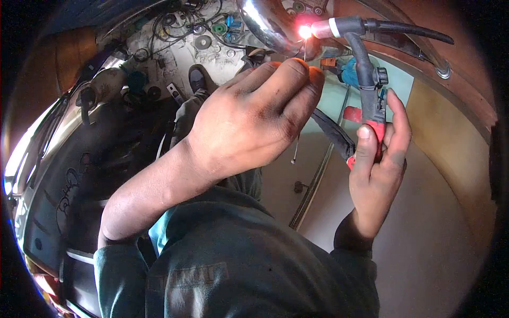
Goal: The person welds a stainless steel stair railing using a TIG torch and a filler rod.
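Note:
A TIG welding torch (pixel 362 61) is in my right hand (pixel 377 164), gripped by its handle with red near the lower end; the index finger is raised along it. At the torch tip a bright arc glows against a shiny curved metal pipe (pixel 268 24). My left hand (pixel 249 119) is closed just below the arc, pinching a thin filler rod (pixel 305 49). The rod's upper end reaches up to the glow, and its tail hangs below the palm. The left fingertips are mostly hidden behind the hand's back.
A blue power tool (pixel 349 73) lies beyond the torch. On the floor are tangled black cables (pixel 161 26), a grey disc (pixel 202 42) and a green roll (pixel 219 28). A dark shoe (pixel 198 78) stands there too. The torch cable (pixel 333 131) runs behind my hands.

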`<state>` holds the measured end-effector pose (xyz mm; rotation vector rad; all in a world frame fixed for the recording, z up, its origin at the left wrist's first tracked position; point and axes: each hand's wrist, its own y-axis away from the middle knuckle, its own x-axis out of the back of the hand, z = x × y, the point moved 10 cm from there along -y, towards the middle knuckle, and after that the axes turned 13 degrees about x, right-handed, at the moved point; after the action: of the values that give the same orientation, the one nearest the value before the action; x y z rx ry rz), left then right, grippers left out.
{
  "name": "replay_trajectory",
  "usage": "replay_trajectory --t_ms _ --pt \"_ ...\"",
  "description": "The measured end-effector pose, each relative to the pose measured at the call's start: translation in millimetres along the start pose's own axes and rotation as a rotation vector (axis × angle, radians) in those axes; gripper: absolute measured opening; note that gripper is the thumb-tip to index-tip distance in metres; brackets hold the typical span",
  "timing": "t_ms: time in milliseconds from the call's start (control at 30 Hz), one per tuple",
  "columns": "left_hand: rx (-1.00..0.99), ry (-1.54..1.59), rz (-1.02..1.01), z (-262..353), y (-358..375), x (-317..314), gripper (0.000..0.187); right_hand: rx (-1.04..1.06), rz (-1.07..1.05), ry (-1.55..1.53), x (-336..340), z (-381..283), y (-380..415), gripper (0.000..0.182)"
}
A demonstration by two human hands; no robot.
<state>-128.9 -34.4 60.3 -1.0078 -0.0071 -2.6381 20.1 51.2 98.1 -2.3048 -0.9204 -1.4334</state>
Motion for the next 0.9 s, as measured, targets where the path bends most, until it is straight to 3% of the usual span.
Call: replay_trajectory --t_ms 367,467,533,633,900 --pt "0.036 -0.007 -0.001 0.3 -1.5 -0.6 0.053 0.107 0.000 0.036 -0.7 -12.7 -3.2 0.045" --pt "-0.052 0.008 -0.035 -19.5 12.3 -12.6 0.055 0.161 0.018 -0.003 -3.0 -14.6 -3.9 0.046" --pt "-0.012 -0.021 -0.050 -6.1 4.7 -6.4 0.058 0.025 -0.015 -0.004 -1.8 -12.3 -0.3 0.046" --pt "0.003 -0.020 -0.039 -0.5 0.9 -2.3 0.064 0.106 0.050 -0.013 1.1 -15.1 -2.1 0.050" --pt "0.009 -0.013 -0.010 0.2 -1.3 -1.7 0.055 0.082 0.048 -0.009 1.6 -12.7 -1.7 0.049"
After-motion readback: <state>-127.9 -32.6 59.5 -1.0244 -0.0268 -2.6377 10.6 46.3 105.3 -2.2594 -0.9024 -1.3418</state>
